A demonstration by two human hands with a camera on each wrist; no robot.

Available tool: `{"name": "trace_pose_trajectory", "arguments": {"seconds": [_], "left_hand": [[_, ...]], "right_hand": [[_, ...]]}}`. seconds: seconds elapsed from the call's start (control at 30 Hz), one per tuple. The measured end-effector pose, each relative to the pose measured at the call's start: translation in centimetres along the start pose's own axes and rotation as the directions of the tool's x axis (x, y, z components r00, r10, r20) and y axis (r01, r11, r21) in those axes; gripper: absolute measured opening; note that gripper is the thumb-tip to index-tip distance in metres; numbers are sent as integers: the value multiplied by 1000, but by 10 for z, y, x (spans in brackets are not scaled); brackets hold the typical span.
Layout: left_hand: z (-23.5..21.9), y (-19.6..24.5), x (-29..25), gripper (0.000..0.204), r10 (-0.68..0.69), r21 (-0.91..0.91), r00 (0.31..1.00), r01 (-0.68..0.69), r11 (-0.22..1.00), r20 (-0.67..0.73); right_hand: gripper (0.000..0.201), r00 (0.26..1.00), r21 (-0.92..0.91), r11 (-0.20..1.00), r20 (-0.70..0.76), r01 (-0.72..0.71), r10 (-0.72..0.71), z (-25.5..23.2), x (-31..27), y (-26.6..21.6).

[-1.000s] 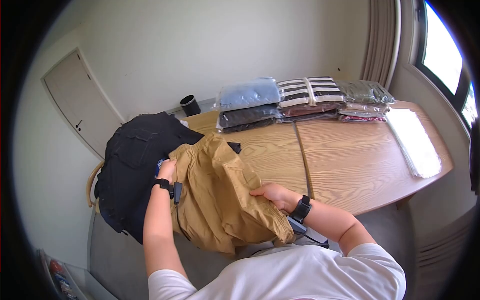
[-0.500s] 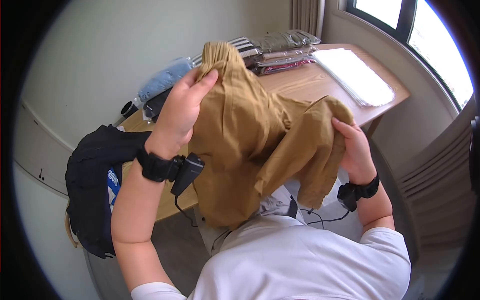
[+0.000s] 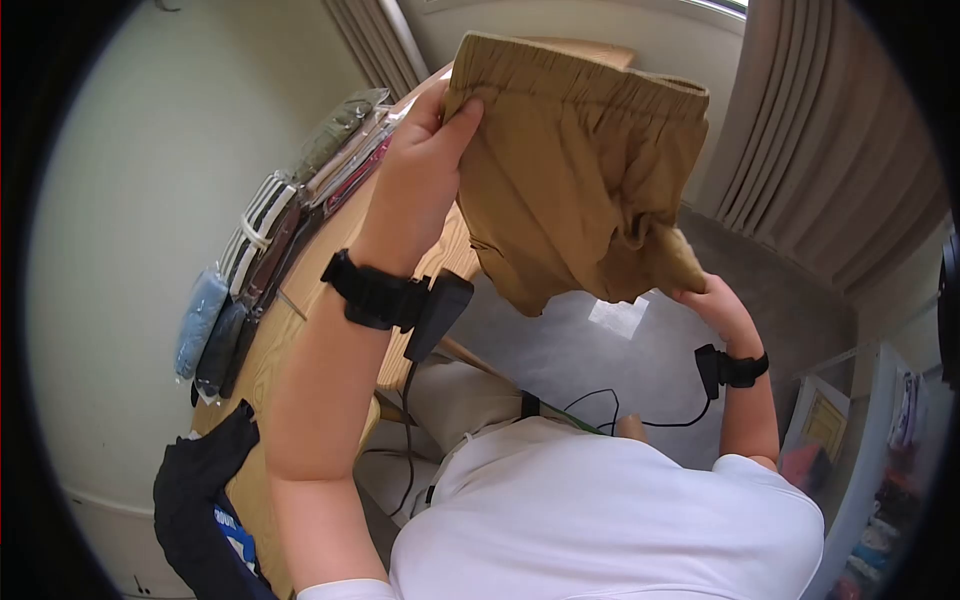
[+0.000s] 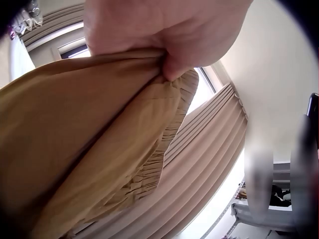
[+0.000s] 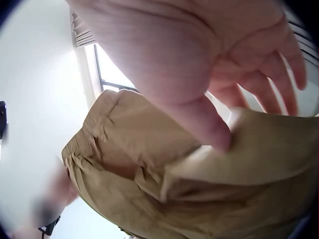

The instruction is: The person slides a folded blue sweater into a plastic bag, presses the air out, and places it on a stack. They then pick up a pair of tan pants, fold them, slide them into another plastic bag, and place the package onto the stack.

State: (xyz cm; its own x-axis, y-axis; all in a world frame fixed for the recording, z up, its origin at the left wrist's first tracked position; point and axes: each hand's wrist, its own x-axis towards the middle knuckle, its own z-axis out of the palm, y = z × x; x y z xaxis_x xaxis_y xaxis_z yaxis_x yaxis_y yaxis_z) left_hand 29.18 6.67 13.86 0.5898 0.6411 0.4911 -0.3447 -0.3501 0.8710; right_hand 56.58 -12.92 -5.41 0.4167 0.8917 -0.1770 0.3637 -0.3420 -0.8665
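Tan cloth with a gathered elastic waistband [image 3: 580,160] is held up in the air in the head view. My left hand [image 3: 415,170] pinches it at the waistband's left end, thumb on the near side. Lower on the right, my right hand [image 3: 722,312] holds the garment's bottom edge. In the left wrist view the tan cloth [image 4: 84,119] hangs from the left hand [image 4: 169,30], gripped between thumb and fingers. The right wrist view has the right thumb on the near side of the cloth [image 5: 259,144], the fingers of the right hand [image 5: 199,59] partly behind it.
Bagged folded clothes [image 3: 260,245] are stacked along the wooden table [image 3: 330,270] on the left. A dark garment [image 3: 200,490] lies at the table's lower left. Curtains [image 3: 800,130] hang at the upper right; a shelf [image 3: 880,470] with items stands at the lower right.
The view has turned right, away from the dark garment. Both hands have lifted the tan garment off the table area, and its waistband now spreads wide at the top.
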Motion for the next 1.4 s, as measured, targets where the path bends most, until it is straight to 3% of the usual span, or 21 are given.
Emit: {"name": "trace_pose_trajectory", "arguments": {"seconds": [0.03,0.1,0.13,0.2,0.27,0.3,0.33,0.47,0.5,0.57,0.63,0.67,0.73,0.83,0.9,1.03,1.13,1.23,1.27,1.33,1.4], "left_hand": [[4,-13,-3,25,-66,-61,998,67,996,22],[14,-37,-9,25,-200,-92,979,203,975,35],[16,-46,-18,25,-239,-79,969,244,967,70],[27,-67,-30,23,-299,-115,947,312,943,114],[28,-85,-34,23,-339,-133,931,357,925,137],[27,-92,-35,22,-350,-122,930,363,924,116],[26,-96,-36,21,-357,-110,930,366,924,93],[9,-95,-38,19,-381,-96,924,379,920,-10],[2,-92,-37,19,-371,5,928,371,929,-13],[-7,-97,-34,19,-373,110,927,373,921,-20],[-13,-104,-35,22,-339,347,939,339,875,-61],[-12,-107,-38,22,-347,342,936,346,874,-62],[-4,-106,-40,22,-384,104,917,394,913,-106],[-1,-107,-41,23,-394,12,918,395,919,-53],[4,-102,-42,23,-394,-8,918,394,919,-49],[4,-91,-42,26,-427,-105,903,428,898,32],[0,-85,-43,26,-425,-99,902,431,897,75],[-11,-91,-43,27,-393,-20,919,393,919,36],[-16,-92,-40,27,-401,-21,916,402,916,30],[-21,-92,-34,27,-354,425,935,331,843,-25],[-20,-98,-31,27,-327,420,945,306,854,-22]], "right_hand": [[45,997,163,986,68,-37,26,-2,5,23],[57,959,320,947,-277,39,54,-3,12,47],[57,954,336,941,-292,31,73,3,6,43],[65,899,361,859,-378,363,-221,10,4,25],[65,964,540,811,1,224,-267,19,14,17],[62,937,621,778,210,93,-279,25,20,15],[47,927,580,811,254,82,-275,29,19,11],[26,990,555,826,28,101,-139,45,29,23],[26,990,554,828,35,93,-134,44,29,20],[23,992,748,652,-107,125,-67,36,33,20],[28,984,685,707,-145,174,-101,32,34,16],[35,970,615,752,-191,240,-153,30,35,12],[61,935,394,851,-217,347,-281,24,32,2],[72,932,383,852,-88,357,-352,31,26,-5],[68,923,452,820,-19,351,-385,45,31,6],[55,971,467,860,8,206,-237,65,50,25],[36,952,623,751,31,221,-306,65,60,25],[20,922,597,724,-68,344,-382,56,70,11],[16,899,563,704,-221,434,-378,47,80,7],[14,827,495,667,-407,557,-389,26,85,-8],[15,800,468,656,-442,592,-406,7,80,-29]]}}
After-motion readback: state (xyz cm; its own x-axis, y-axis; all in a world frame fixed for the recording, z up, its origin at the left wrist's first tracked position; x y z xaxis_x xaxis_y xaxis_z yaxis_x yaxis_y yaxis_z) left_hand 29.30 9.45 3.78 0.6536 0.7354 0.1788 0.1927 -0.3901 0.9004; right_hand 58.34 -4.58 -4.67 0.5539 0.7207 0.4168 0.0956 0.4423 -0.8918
